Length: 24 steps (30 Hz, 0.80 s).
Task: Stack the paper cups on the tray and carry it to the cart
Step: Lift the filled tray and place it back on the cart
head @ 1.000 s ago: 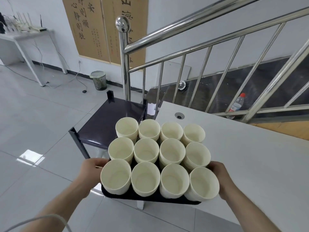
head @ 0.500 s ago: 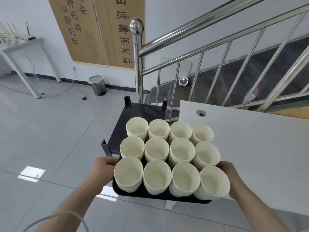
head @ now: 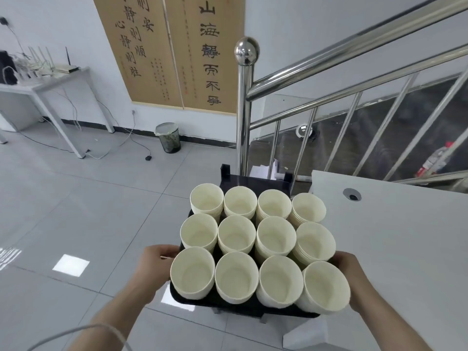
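A black tray [head: 192, 301] hangs in the air in front of me, packed with several stacks of cream paper cups [head: 236, 236] in rows. My left hand [head: 154, 262] grips the tray's left edge and my right hand [head: 348, 271] grips its right edge, partly hidden behind the cups. Beyond and below the tray stands the dark cart [head: 255, 179]; only its far rim and corner posts show above the cups.
A white table [head: 395, 236] lies to my right, its corner close to the tray. A steel stair railing with a ball-topped post [head: 245, 102] rises behind the cart. A mesh waste bin [head: 168, 138], floor cables and a grey desk [head: 48, 84] stand at the left wall.
The tray and both hands have shifted toward the cart, which now lies mostly hidden beneath the cups. My view has swung left, so the table sits further right.
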### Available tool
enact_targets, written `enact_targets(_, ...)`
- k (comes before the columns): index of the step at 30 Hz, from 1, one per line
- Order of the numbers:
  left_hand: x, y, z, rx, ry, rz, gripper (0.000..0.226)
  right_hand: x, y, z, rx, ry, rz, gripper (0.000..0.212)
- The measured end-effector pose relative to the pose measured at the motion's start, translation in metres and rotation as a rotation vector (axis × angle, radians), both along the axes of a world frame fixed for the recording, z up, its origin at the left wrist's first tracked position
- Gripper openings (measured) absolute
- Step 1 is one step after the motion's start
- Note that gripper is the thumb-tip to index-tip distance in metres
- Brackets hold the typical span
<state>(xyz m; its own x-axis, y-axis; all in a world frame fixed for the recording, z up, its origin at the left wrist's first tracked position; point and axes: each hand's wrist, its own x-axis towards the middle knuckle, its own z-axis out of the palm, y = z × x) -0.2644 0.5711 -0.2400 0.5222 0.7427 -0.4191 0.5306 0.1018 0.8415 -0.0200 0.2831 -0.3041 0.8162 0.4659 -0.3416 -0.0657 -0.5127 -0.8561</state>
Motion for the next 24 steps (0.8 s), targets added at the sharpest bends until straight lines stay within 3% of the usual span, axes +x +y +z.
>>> enact_targets(4,0.011,0.041,0.002,0.023,-0.006,0.005,0.014,0.007,0.044,0.003,0.022,-0.033,0.015,0.011)
enact_targets(10,0.023,0.107,-0.001,0.024,-0.011,-0.061,0.013,-0.004,0.098,0.014,0.027,-0.044,-0.060,0.031)
enact_targets(14,0.030,0.160,-0.008,0.016,-0.015,-0.137,0.010,-0.027,0.133,0.014,0.046,-0.075,-0.155,0.011)
enact_targets(21,0.046,0.243,-0.006,0.016,0.020,-0.357,0.013,-0.078,0.180,0.006,0.019,-0.022,-0.362,0.017)
enact_targets(24,0.058,0.270,-0.006,0.026,0.052,-0.450,0.014,-0.096,0.200,0.008,0.057,0.023,-0.455,0.031)
